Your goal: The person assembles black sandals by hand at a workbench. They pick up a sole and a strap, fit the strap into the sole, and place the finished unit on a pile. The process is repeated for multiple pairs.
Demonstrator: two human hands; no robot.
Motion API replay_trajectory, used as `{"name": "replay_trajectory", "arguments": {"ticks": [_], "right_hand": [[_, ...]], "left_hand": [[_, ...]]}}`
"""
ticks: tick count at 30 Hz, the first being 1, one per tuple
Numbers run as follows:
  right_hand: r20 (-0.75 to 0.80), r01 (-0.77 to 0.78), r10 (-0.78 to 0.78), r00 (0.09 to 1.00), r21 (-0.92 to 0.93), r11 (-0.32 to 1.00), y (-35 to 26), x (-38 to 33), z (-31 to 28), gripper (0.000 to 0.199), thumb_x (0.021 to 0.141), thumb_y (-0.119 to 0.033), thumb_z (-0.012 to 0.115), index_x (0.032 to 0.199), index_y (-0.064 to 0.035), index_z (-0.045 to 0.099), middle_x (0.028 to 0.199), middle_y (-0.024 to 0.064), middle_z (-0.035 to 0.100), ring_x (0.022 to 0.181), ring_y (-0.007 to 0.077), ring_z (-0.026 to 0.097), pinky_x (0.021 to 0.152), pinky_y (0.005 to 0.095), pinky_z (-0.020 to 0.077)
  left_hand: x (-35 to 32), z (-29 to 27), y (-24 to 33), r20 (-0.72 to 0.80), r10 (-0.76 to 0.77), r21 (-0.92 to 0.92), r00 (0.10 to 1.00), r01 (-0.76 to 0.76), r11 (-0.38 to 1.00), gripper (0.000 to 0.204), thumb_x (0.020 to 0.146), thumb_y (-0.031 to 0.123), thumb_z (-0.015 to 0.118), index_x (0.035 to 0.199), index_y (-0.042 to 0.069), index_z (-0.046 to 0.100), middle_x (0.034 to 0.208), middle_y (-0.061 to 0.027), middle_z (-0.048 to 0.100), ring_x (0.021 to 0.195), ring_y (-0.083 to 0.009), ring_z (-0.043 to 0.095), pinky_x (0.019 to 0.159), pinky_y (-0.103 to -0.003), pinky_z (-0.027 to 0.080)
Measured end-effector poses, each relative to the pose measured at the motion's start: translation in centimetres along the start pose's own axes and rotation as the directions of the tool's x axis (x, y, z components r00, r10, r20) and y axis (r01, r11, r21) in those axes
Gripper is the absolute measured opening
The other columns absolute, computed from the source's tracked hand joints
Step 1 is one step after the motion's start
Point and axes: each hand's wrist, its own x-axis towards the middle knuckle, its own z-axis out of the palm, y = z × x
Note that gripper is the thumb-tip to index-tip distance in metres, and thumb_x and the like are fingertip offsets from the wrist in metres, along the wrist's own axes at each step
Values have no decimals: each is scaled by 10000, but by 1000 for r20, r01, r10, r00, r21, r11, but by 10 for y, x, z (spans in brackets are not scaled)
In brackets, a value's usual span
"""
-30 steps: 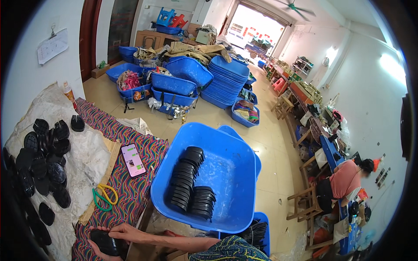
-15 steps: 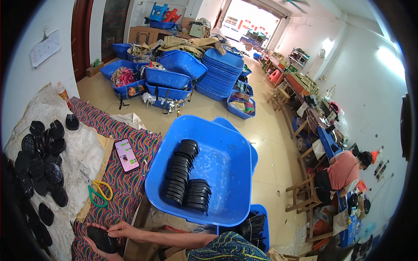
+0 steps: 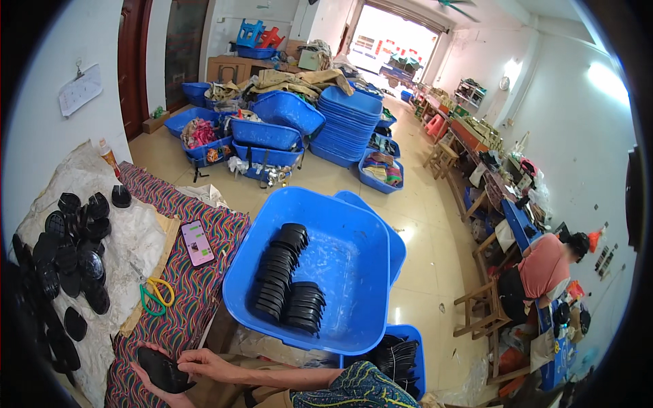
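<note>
At the lower left, my left hand (image 3: pixel 154 388) cups a rounded black shoe piece (image 3: pixel 162 370) from beneath, its fingertips showing along the far edge. My right hand (image 3: pixel 203 365) is closed, thumb and fingers pinched together at that piece's right edge. Any small thing between those fingertips is too small to make out. Beyond the hands, scissors (image 3: pixel 158 298) with one green and one yellow handle lie on the patterned cloth (image 3: pixel 151 332). Several similar black shoe pieces (image 3: pixel 80 253) are heaped on the whitish sheet (image 3: pixel 132 238) to the left.
A large blue basin (image 3: pixel 347 272) with two rows of stacked black pieces (image 3: pixel 275 275) stands right of the table. A phone (image 3: pixel 197 243) lies on the cloth. Another blue tub (image 3: pixel 408 343) holds black strips. Stacked blue basins (image 3: pixel 348 122) stand farther back. A person (image 3: pixel 544 268) sits at the right bench.
My right hand has shifted a little right, from over the shoe piece to its right edge. My left hand still holds the piece. The view has tilted slightly.
</note>
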Motion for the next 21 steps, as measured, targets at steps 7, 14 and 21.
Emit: {"name": "replay_trajectory", "arguments": {"ticks": [7,14,21], "right_hand": [[-42,198,-223,974,-324,925,0,-13,5,272,1017,-263,530,908,-16,565,748,-3,480,690,66,445,599,253,372],[-195,32,-32,980,-2,999,7,-12,26,247,1007,-274,547,960,-49,637,790,-33,569,681,52,484,605,231,415],[-273,-108,172,947,235,966,-7,-17,30,265,952,-285,606,774,-131,482,629,-46,375,621,94,439,537,278,415]], "left_hand": [[-8,21,-6,24,-32,-59,999,33,998,537,1018,447,455,1325,7,438,1198,-161,545,1118,-282,548,1011,-424,462],[-4,55,-5,23,105,-14,994,-105,994,591,985,523,473,1270,8,527,1131,-163,607,1075,-295,578,957,-452,488],[-17,79,-11,-22,107,37,994,-106,994,665,927,521,544,1411,90,394,1309,-232,538,1122,-398,599,961,-568,489]]}}
